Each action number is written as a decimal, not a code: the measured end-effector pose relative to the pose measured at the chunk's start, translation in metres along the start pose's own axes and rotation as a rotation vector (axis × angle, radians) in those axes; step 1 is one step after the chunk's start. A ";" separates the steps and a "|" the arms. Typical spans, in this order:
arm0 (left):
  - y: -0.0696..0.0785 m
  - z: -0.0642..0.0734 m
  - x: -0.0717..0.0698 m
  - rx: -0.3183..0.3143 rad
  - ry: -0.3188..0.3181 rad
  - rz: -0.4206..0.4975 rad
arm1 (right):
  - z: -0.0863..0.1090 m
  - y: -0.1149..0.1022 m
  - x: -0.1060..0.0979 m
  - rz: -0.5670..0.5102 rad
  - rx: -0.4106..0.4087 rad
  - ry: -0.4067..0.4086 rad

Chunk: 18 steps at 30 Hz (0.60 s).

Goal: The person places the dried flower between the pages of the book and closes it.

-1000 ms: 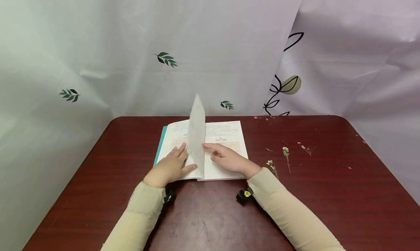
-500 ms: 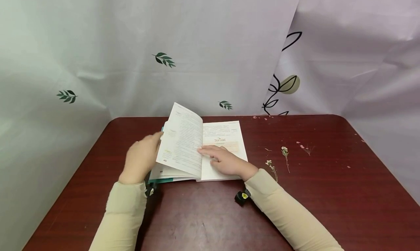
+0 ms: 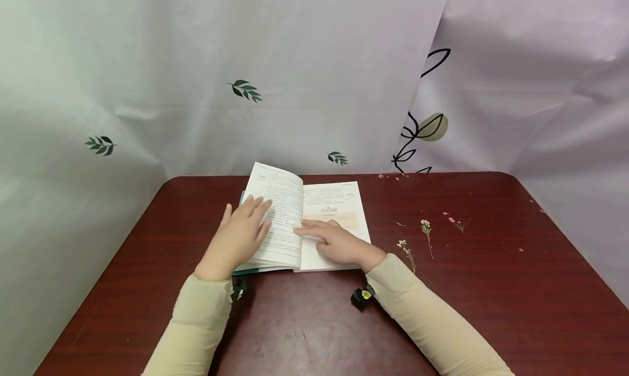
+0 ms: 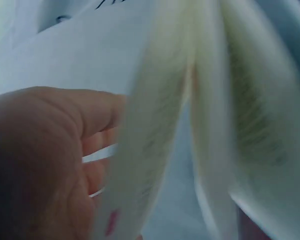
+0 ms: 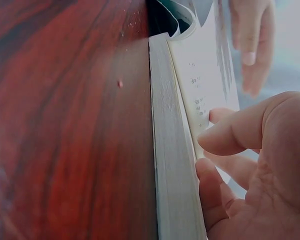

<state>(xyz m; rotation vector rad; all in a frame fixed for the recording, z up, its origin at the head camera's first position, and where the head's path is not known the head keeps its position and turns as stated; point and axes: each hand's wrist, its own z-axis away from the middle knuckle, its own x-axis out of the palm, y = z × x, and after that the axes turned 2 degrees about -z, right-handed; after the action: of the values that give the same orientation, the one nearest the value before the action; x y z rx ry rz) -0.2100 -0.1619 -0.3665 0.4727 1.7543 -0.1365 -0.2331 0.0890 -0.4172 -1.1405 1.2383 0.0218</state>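
An open book (image 3: 336,196) with white printed pages and a teal cover lies at the middle of the table. Its left-hand pages (image 3: 280,196) lift a little off the cover, loose and fanned in the left wrist view. My left hand (image 3: 239,235) is spread over those pages with its fingers straight, near their outer edge. My right hand (image 3: 339,242) rests on the right-hand page, its index finger extended to the book's inner fold. In the right wrist view, the thumb (image 5: 235,132) and fingers of that hand lie over the thick page block (image 5: 175,130).
Dried flower sprigs (image 3: 426,231) lie on the dark red table (image 3: 491,299) right of the book, with pink petals scattered beyond them. A pale curtain (image 3: 295,65) with leaf prints hangs behind the table's far edge.
A page that stood upright at the fold has swung over to the left. My left hand went left to its outer edge, then came back over it. The right hand stayed near the fold.
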 end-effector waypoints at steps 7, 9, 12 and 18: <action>0.003 0.002 0.017 -0.018 -0.136 -0.052 | -0.001 0.004 0.001 -0.024 0.006 -0.003; 0.004 0.002 0.021 -0.030 -0.188 -0.047 | -0.001 0.004 0.001 -0.028 0.004 -0.002; 0.005 0.001 0.026 -0.031 -0.244 -0.013 | 0.000 0.004 0.001 -0.034 -0.004 -0.001; 0.006 -0.001 0.035 0.007 -0.283 0.090 | 0.001 0.006 0.000 -0.046 0.002 0.014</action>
<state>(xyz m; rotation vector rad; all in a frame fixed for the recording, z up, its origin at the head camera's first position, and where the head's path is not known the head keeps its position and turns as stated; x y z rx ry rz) -0.2146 -0.1478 -0.3990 0.5106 1.4544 -0.1392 -0.2358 0.0922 -0.4213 -1.1693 1.2235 -0.0217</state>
